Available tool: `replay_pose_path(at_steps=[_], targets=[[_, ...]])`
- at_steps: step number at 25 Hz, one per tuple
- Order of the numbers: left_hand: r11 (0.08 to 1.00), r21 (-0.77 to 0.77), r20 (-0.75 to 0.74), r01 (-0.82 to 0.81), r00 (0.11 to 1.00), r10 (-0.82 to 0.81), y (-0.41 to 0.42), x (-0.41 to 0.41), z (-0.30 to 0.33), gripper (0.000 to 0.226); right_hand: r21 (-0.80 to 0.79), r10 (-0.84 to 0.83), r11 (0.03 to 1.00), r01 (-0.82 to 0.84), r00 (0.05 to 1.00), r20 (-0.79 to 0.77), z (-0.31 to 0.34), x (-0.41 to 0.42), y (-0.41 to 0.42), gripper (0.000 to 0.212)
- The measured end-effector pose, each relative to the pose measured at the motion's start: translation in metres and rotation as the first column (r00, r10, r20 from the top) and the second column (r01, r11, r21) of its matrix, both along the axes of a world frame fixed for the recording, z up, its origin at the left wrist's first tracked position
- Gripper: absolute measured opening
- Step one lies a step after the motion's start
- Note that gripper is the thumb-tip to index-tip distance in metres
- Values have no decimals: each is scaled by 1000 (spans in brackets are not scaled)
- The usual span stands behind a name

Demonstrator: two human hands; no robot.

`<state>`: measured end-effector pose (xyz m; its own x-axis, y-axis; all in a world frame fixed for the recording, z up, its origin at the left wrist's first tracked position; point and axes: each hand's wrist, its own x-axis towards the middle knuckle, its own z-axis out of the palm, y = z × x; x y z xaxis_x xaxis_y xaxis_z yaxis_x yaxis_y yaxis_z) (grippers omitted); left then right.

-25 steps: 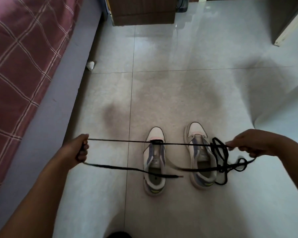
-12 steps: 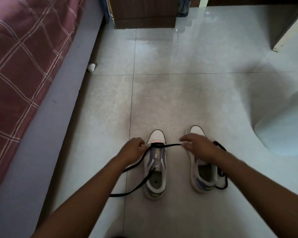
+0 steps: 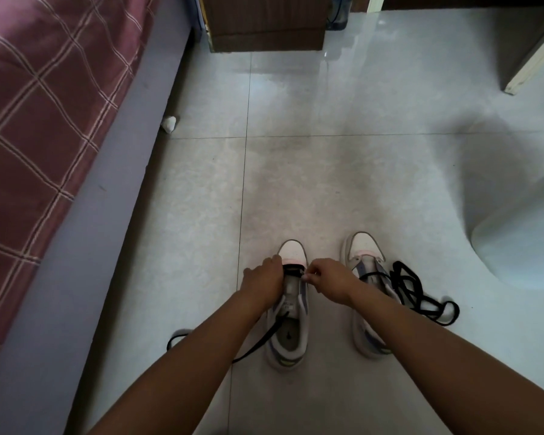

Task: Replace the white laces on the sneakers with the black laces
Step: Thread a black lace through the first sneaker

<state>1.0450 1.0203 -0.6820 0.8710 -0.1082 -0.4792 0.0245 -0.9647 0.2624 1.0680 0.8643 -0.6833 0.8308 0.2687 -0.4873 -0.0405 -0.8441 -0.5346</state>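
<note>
Two bare forearms reach forward and down from the bottom of the view, converging toward the middle. The left hand (image 3: 262, 281) is seen from the back, knuckles up, fingers curled down out of sight. The right hand (image 3: 326, 278) sits just beside it, almost touching, with its fingers (image 3: 312, 275) bent inward in a pinch. Both wrists are straight.

Two white sneakers with grey-blue side panels are standing side by side on the tiled floor, toes pointing away: the left sneaker (image 3: 291, 337) and the right sneaker (image 3: 366, 262). One black lace (image 3: 261, 342) is crossing the left sneaker's front eyelets and trailing over its opening onto the floor, while a second black lace (image 3: 416, 288) is lying in a loose tangle against the right sneaker's outer side.
</note>
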Motion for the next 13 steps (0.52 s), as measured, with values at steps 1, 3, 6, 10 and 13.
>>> replay_pose_path(at_steps=[1, 3, 6, 10, 13], targets=[[999, 41, 10, 35, 999, -35, 2, -1, -2, 26, -7, 1, 1000, -1, 1000, -11, 0, -1, -2, 21], [997, 56, 30, 60, 998, -62, 9, 0, -2, 22, -58, 48, 997, -45, 998, 51, 1, -3, -9, 21], [994, 29, 64, 103, 992, -105, 22, -2, 0, 24, -198, 211, 966, -169, 954, 213, 11, -11, -21, 21], [952, -307, -20, -3, 1000, -4, 35, -17, 5, 21, -335, 444, 874, -351, 857, 262, 8, -30, -32, 26], [960, -252, 31, 118, 993, -114, 34, -28, 5, 23, -357, 502, 839, -411, 838, 213, 6, -36, -37, 24]])
